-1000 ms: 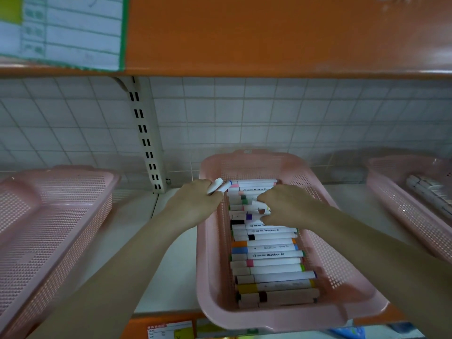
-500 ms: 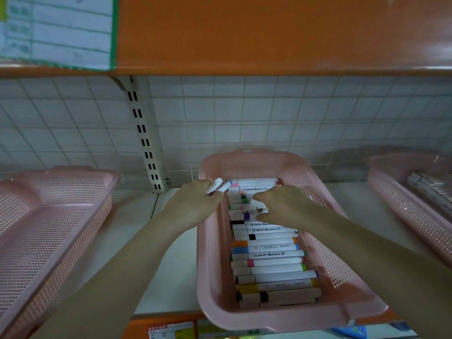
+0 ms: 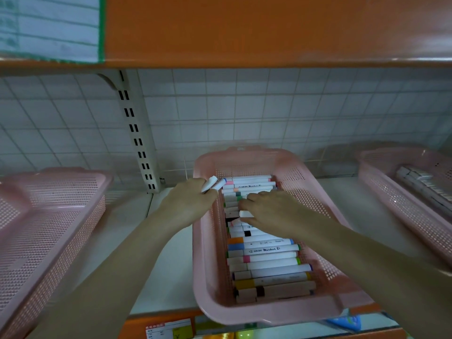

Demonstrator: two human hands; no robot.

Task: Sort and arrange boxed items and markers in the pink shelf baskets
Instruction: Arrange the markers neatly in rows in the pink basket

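A long pink perforated plastic basket (image 3: 315, 192) sits on the white shelf board (image 3: 171, 253), its near end hanging a little over the orange shelf edge (image 3: 137, 324). Inside it, a row of white-barrelled markers with coloured caps (image 3: 266, 260) lies crosswise, stacked from the near wall to the far wall.

The person's left hand (image 3: 188, 204) is at the basket's left rim, fingers curled round two white markers (image 3: 213, 184) whose ends stick up and to the right above the knuckles. That grip is closed tight on the pair.

The right hand (image 3: 271, 211) is inside the basket, over the middle of the row, palm down. Its fingers bend round one white marker (image 3: 245, 213), whose end shows at the fingertips; a second marker just below seems lifted askew, but I cannot tell whether the hand has it too.

To the left, well apart, another pink mesh basket (image 3: 44, 228) stands on the same shelf. To the right, a third pink basket (image 3: 401, 204) holds a line of pale boxed items (image 3: 420, 182), blurred. Behind is a white grid back panel (image 3: 244, 113) with a slotted cream upright (image 3: 137, 143), and above, an orange shelf front (image 3: 269, 30) carrying a green-edged printed sheet (image 3: 49, 28). A small price label (image 3: 168, 330) sits on the lower shelf edge.
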